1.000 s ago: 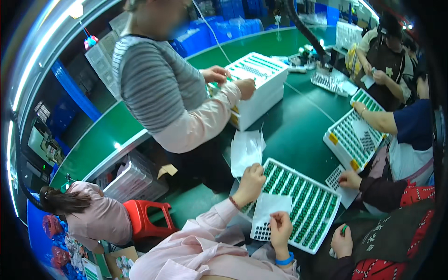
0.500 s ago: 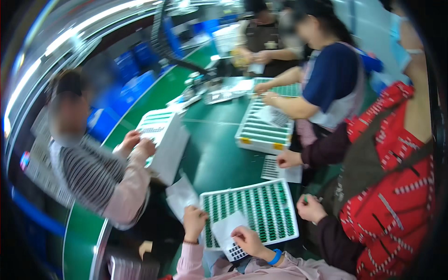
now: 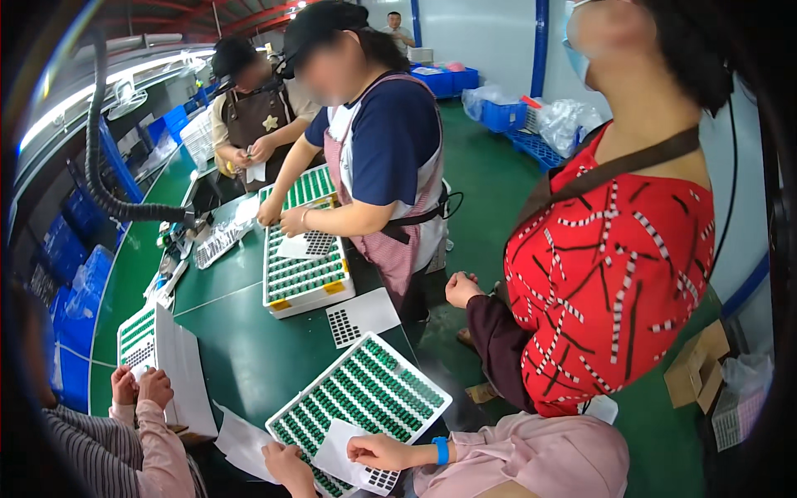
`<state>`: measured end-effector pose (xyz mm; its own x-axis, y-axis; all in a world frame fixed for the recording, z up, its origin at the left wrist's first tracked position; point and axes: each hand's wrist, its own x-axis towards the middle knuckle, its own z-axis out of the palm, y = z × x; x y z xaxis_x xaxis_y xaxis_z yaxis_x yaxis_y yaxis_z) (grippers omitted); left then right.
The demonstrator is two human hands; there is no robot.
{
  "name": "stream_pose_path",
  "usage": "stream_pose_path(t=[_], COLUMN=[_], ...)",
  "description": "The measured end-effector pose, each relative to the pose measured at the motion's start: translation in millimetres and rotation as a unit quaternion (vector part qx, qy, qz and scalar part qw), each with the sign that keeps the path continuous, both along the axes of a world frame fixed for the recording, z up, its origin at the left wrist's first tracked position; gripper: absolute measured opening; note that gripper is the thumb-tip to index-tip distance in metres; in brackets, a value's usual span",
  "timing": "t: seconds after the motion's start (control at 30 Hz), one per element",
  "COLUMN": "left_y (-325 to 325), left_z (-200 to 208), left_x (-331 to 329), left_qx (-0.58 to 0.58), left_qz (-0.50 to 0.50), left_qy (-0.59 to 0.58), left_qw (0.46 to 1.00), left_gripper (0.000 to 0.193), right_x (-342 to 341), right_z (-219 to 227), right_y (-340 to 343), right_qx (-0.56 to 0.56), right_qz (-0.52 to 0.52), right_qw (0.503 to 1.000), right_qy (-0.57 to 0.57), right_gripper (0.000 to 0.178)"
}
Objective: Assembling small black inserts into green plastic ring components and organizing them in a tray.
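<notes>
In front of me a white tray (image 3: 418,372) holds rows of small green parts. My right hand (image 3: 378,452), with a blue wristband, is over a white sheet bearing black square stickers (image 3: 332,448) lying across the tray's near part. Its fingers are bent together; what they hold, if anything, is too small to make out. My left hand (image 3: 286,466) is at the tray's near left edge, fingers curled inward, their tips partly hidden. Beside it, a blank white sheet (image 3: 242,441) sticks out to the left.
Another sticker sheet (image 3: 349,324) lies beyond my tray on the green table (image 3: 224,336). Co-workers handle a filled tray stack (image 3: 303,307) farther back and a white stack (image 3: 178,373) at the left. A person in red (image 3: 614,274) stands close on my right.
The view has swung to the right, shifting the scene leftward. The person in red has drawn back from the table. My hands remain near the tray and its sticker sheet.
</notes>
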<state>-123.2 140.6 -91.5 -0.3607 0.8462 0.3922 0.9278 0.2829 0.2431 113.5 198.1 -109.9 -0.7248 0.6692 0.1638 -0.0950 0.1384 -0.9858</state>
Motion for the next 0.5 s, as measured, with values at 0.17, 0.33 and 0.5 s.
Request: stream_pose_path(t=[0.17, 0.33, 0.5], left_y=[-9, -11, -5], left_z=[-23, -2, -13], left_x=[-21, -19, -15], left_qx=[0.021, -0.142, -0.02], left_qz=[0.02, 0.015, 0.037], left_qy=[-0.054, -0.091, -0.085], left_qw=[0.998, 0.985, 0.995], left_gripper=[0.002, 0.023, 0.008], right_x=[-1, -6, -2], right_z=[-5, -14, -3], right_y=[-1, -3, 0], right_qx=[0.006, 0.013, 0.018], right_qz=[0.017, 0.009, 0.019], right_qw=[1.0, 0.999, 0.999], right_qy=[0.009, 0.045, 0.024], right_gripper=[0.014, 0.012, 0.011])
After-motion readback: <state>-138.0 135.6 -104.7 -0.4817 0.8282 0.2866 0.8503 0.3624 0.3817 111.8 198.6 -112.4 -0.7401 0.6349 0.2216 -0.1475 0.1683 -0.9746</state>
